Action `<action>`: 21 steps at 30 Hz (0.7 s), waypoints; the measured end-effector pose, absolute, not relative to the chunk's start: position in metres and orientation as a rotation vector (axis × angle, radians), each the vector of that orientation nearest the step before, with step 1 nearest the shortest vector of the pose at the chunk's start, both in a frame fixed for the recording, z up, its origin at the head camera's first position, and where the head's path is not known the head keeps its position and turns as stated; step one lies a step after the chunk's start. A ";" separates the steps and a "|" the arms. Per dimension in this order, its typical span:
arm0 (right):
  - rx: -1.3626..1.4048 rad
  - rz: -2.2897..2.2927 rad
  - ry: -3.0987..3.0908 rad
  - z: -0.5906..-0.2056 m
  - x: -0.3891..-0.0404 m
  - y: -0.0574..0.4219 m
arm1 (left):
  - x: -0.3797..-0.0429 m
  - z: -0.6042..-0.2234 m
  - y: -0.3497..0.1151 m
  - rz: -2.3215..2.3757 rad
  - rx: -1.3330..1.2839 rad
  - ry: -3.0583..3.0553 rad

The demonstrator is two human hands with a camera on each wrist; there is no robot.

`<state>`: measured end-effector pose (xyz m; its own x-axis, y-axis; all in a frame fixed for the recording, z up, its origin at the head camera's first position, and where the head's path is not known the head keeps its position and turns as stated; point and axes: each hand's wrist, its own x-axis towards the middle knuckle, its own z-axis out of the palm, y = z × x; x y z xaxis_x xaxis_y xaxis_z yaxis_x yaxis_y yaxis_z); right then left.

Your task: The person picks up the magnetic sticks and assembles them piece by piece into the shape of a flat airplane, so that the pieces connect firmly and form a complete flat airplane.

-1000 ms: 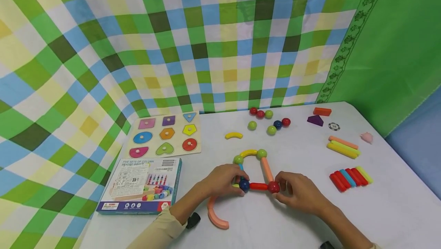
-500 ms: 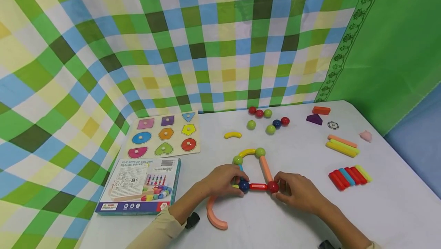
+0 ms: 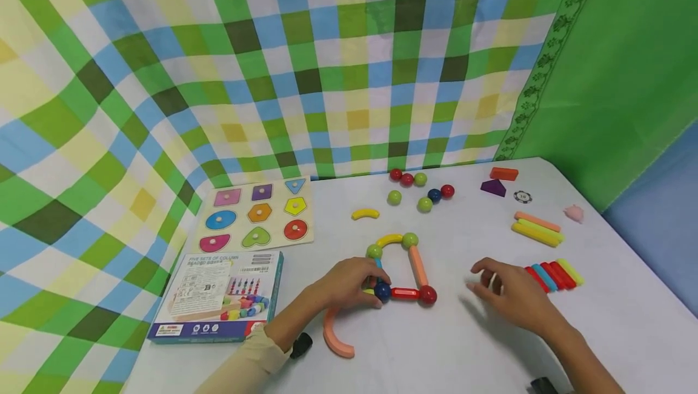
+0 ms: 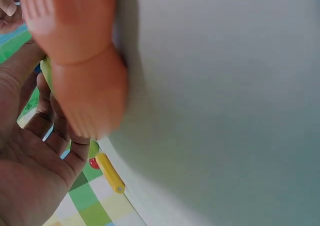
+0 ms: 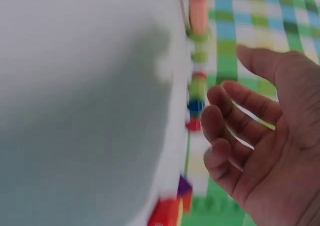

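Bead-and-stick frame [image 3: 418, 267] on white table [image 3: 414, 351]: four beads [image 3: 428, 295].
Left hand [image 3: 347, 285]: pinching its one blue bead [image 3: 383, 293]. Right hand [image 3: 515, 295]: empty, loosely curled, partly blocking one stick row [image 3: 558, 274]. Behind: seven loose beads [image 3: 394, 197], one loose yellow arc [image 3: 365, 214].

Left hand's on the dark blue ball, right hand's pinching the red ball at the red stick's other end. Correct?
No: the right hand pinches nothing; the head view shows it apart from the red ball. The left hand is on the dark blue ball, and the red ball is at the other end of the red stick.
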<state>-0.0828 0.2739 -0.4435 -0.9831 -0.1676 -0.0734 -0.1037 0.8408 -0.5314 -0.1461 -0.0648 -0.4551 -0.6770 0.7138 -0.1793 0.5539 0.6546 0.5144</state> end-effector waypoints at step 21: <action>0.123 -0.522 2.989 -0.450 -0.066 0.349 | -0.152 -0.456 -0.073 0.585 0.968 2.503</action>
<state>-0.0663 0.3492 -0.4501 -0.9912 0.0617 -0.1168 0.0976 0.9378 -0.3332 -0.1515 -0.0725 -0.4563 -0.6844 0.6993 -0.2062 0.5355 0.6741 0.5088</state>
